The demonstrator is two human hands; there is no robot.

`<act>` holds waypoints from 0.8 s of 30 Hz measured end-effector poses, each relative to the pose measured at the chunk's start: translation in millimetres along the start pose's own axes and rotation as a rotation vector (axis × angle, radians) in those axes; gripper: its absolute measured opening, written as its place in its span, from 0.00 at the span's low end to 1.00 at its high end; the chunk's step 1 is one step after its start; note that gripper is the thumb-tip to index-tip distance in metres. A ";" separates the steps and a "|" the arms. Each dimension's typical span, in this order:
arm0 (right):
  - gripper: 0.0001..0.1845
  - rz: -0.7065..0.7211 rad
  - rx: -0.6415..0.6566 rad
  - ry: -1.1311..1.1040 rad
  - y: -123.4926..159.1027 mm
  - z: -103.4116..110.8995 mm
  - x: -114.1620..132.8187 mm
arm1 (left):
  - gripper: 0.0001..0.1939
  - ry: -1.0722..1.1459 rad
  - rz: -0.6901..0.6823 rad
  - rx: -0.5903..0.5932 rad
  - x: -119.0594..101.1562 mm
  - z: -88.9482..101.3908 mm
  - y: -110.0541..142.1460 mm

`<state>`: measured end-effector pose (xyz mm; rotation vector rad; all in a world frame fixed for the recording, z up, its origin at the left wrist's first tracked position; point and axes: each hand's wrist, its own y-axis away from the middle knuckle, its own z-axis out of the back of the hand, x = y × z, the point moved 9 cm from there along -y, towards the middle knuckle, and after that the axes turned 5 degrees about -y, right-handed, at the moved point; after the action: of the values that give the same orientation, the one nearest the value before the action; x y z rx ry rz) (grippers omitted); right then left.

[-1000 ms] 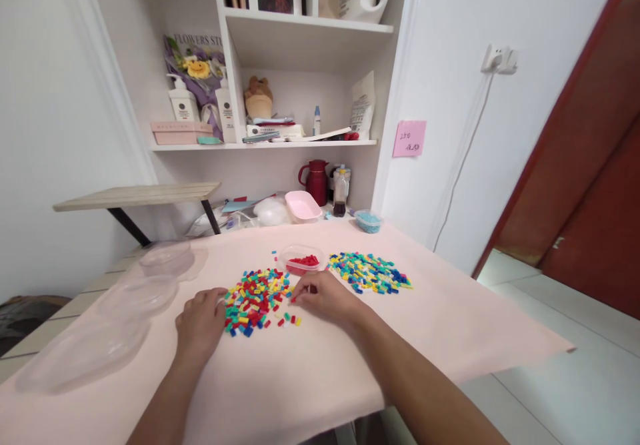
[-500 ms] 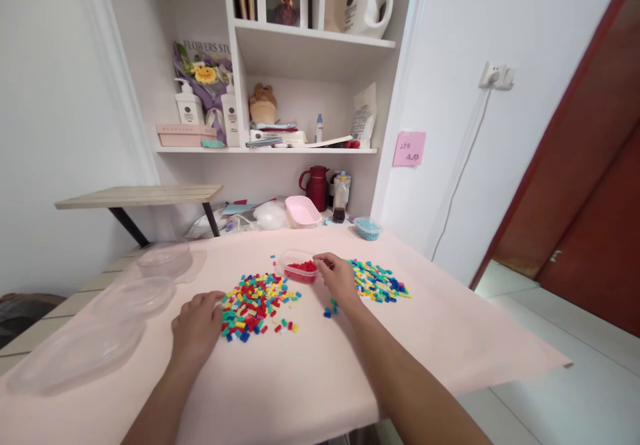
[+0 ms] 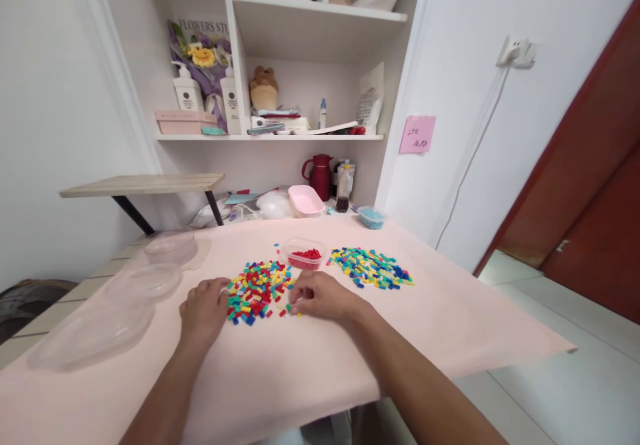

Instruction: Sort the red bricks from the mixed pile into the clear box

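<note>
A pile of small mixed-colour plastic bricks (image 3: 257, 288) lies on the pink tablecloth. My left hand (image 3: 204, 308) rests at its left edge, fingers loosely bent and thumb against the outer bricks. At the pile's right edge is my right hand (image 3: 320, 296), its fingers curled down and together over a few loose bricks. Whatever the fingertips pinch, if anything, is hidden. Behind that hand stands a clear plastic tub (image 3: 325, 253) with red bricks (image 3: 307, 256) in it. A second pile of bricks (image 3: 373, 268), mostly blue, green and yellow, spreads to the right.
Clear plastic containers (image 3: 95, 331) line the table's left side. Toward the back are a tub of light-blue pieces (image 3: 371, 218), a pink basin (image 3: 306, 201), a dark red jug (image 3: 320, 177) and a bottle (image 3: 344, 188). A wooden stand (image 3: 143, 185) rises at the left.
My right hand has moved from the rim of the red-brick tub down and left to the near pile's right edge. The left hand stays by the pile. The camera view has tilted down slightly.
</note>
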<state>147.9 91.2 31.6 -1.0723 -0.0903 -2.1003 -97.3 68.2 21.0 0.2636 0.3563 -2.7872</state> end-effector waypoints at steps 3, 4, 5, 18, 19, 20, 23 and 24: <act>0.12 0.003 0.032 0.093 1.2 -1.1 -0.9 | 0.21 0.007 0.004 0.003 0.0 -0.1 0.5; 0.12 0.003 0.040 0.108 1.4 -1.6 -1.6 | 0.21 0.010 0.005 0.004 -0.1 -0.1 0.6; 0.11 0.004 0.047 0.115 1.6 -2.2 -2.4 | 0.21 0.012 0.006 0.005 -0.2 -0.1 0.6; 0.08 0.024 -0.258 -0.093 -3.0 27.3 -10.0 | 0.21 -0.003 0.005 0.003 -0.4 0.8 -0.1; 0.09 0.020 -0.355 -0.113 -1.5 36.9 -10.8 | 0.21 -0.002 0.004 0.002 -0.5 0.7 -0.1; 0.10 0.009 -0.453 -0.129 0.8 46.6 -12.8 | 0.21 0.000 0.003 0.000 -0.6 0.7 0.1; 0.16 -0.066 -0.704 -0.140 10.3 71.4 -25.1 | 0.20 0.008 0.002 -0.012 -0.3 1.0 0.6; 0.18 -0.090 -0.768 -0.133 13.2 78.0 -29.8 | 0.20 0.010 0.002 -0.014 -0.1 1.0 0.8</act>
<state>219.0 129.2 57.0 -1.6680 0.6648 -2.1840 -97.1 67.2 21.8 0.2749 0.3779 -2.7810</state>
